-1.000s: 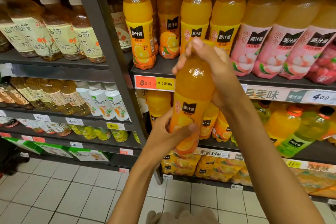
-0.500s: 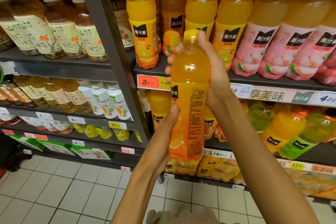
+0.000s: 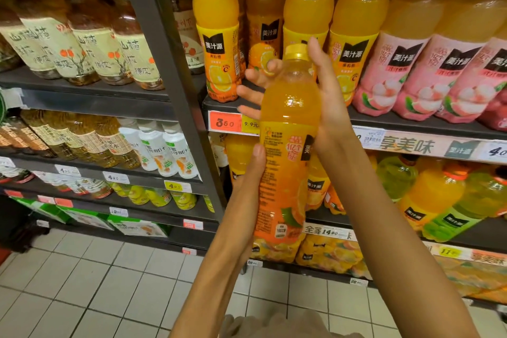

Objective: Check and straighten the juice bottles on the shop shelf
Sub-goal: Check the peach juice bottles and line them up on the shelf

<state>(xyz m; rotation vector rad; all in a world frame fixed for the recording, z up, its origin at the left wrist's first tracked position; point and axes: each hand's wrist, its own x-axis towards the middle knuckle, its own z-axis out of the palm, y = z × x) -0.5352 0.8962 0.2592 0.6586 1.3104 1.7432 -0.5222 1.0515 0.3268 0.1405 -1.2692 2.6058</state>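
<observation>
Orange juice bottle (image 3: 288,145) (upright, off the shelf) gripped between hands: left hand (image 3: 248,186) low, right hand (image 3: 326,96) high.

One orange juice bottle (image 3: 288,129) is held off the shelf, between one left hand (image 3: 248,173) and one right hand (image 3: 326,93). Four orange juice bottles (image 3: 216,35) show on the upper right shelf, with three pink-labelled bottles (image 3: 395,74) beside them. Three white-capped tea bottles (image 3: 93,44) stand fully visible on the upper left shelf. Three white-labelled bottles (image 3: 156,151) stand below. Two green drink bottles (image 3: 463,208) lie tilted on the lower right shelf.
</observation>
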